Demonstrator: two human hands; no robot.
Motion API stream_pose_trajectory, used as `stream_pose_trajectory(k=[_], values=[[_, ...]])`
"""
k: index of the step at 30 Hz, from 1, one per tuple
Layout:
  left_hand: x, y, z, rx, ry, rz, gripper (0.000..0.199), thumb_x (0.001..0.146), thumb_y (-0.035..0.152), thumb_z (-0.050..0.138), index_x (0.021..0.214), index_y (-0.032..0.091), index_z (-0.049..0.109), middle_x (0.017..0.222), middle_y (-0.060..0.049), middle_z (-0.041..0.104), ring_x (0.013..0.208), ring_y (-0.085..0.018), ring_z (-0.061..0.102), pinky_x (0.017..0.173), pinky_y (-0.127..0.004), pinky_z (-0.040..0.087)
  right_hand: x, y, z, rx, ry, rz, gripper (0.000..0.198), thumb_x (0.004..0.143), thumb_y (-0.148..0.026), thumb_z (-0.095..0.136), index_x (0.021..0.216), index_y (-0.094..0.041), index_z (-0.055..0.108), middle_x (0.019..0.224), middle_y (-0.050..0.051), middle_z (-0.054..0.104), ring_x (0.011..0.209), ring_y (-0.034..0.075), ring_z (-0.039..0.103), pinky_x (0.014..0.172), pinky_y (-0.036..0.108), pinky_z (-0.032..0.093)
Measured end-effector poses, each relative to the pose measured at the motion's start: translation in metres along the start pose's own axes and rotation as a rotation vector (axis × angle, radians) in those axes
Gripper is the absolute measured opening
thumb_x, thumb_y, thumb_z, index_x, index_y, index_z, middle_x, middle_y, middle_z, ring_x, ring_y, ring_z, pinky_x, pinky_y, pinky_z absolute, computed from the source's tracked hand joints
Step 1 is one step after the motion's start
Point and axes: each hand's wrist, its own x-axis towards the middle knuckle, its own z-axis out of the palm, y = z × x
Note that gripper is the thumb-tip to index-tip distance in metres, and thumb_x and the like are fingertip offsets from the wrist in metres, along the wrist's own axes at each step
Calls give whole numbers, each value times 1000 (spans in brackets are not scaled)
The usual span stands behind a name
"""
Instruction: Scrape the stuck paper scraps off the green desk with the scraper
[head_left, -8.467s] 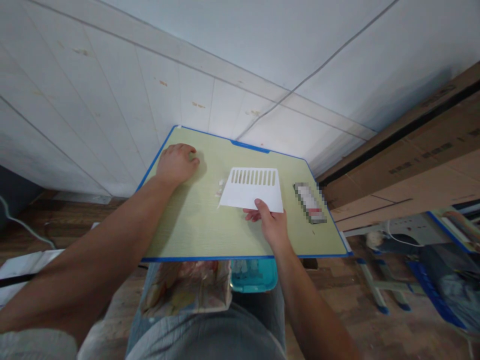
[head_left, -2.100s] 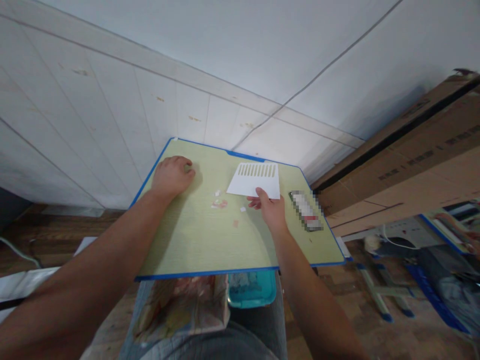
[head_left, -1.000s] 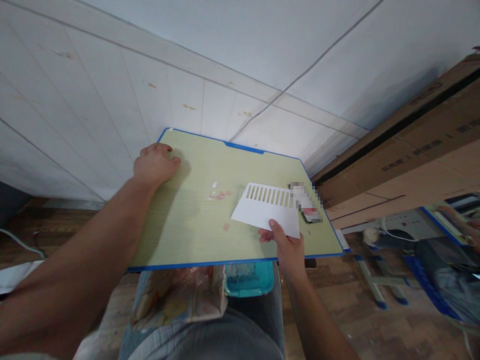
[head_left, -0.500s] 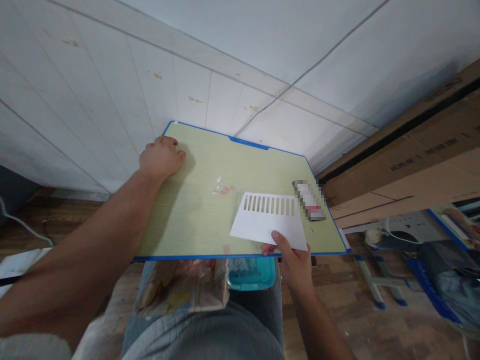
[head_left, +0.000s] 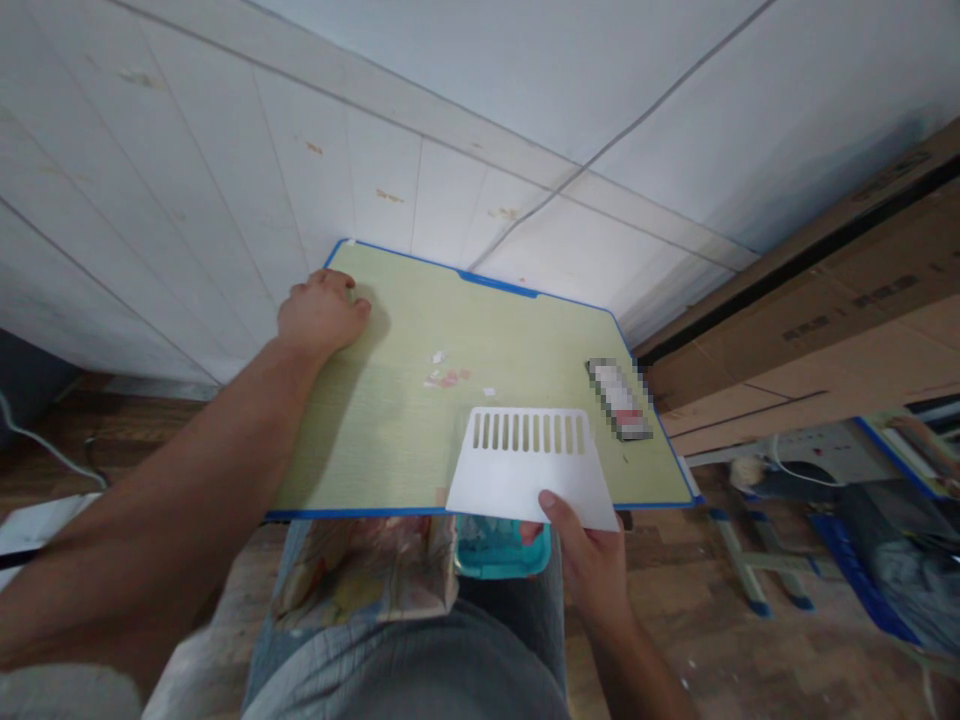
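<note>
The right hand point(head_left: 590, 562) grasps a flat white scraper point(head_left: 525, 482) by its near right corner, thumb pressed on the upper face and the other fingers bent beneath, some of their tips showing below its near edge. The scraper lies over the front edge of the pale yellow-green tabletop point(head_left: 390, 430), its row of long slots pointing toward the wall point(head_left: 480, 150) and its plain side toward the person. The left hand point(head_left: 324, 308) rests at the far left part of the tabletop, by the blue rim; its fingers are bent, and I cannot tell whether they close on anything. Between the two hands, near the middle of the tabletop, sits a loose cluster of small white and pinkish scraps point(head_left: 452, 378). One white scrap point(head_left: 489, 391) lies apart, just beyond the slotted end, and a reddish piece point(head_left: 441, 494) is at the front edge, just beside the scraper's near left corner. A pixelated oblong item point(head_left: 619, 400) lies to the right, near the tabletop's right rim. Below the front edge are an open turquoise container point(head_left: 501, 570), partly hidden, and, just left of it, a worn cardboard box point(head_left: 375, 595). Large brown cartons point(head_left: 810, 320) stand to the right.
</note>
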Motion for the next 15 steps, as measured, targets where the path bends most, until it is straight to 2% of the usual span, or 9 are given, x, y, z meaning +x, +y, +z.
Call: stream_pose_trajectory(k=[4, 8, 12, 15], values=[[-3, 3, -2, -4, -10, 0, 74, 118, 43, 59, 181, 6, 69, 193, -28, 63, 166, -49, 65, 145, -71, 54, 3, -7, 8, -25, 39, -16, 54, 109, -63, 93, 65, -32, 86, 70, 7, 86, 71, 34, 87, 84, 48, 77], [-3, 3, -3, -7, -14, 0, 73, 118, 42, 60, 181, 6, 69, 195, -28, 63, 170, -50, 64, 146, -71, 53, 8, -12, 10, -2, -27, 34, 51, 107, -62, 93, 67, -32, 88, 69, 7, 86, 69, 33, 86, 79, 46, 76], [-3, 3, -3, -11, -17, 0, 70, 121, 41, 59, 181, 7, 70, 193, -26, 64, 169, -48, 65, 146, -70, 54, 8, -13, 11, 6, -34, 27, 52, 107, -63, 94, 68, -30, 87, 65, 6, 84, 68, 33, 85, 85, 46, 76], [-5, 6, -6, -6, -26, -11, 69, 123, 38, 57, 183, 6, 69, 195, -26, 63, 172, -48, 64, 148, -69, 53, 5, -9, 13, 20, -26, 34, 52, 107, -64, 96, 71, -28, 89, 67, 7, 86, 67, 33, 86, 78, 45, 76]])
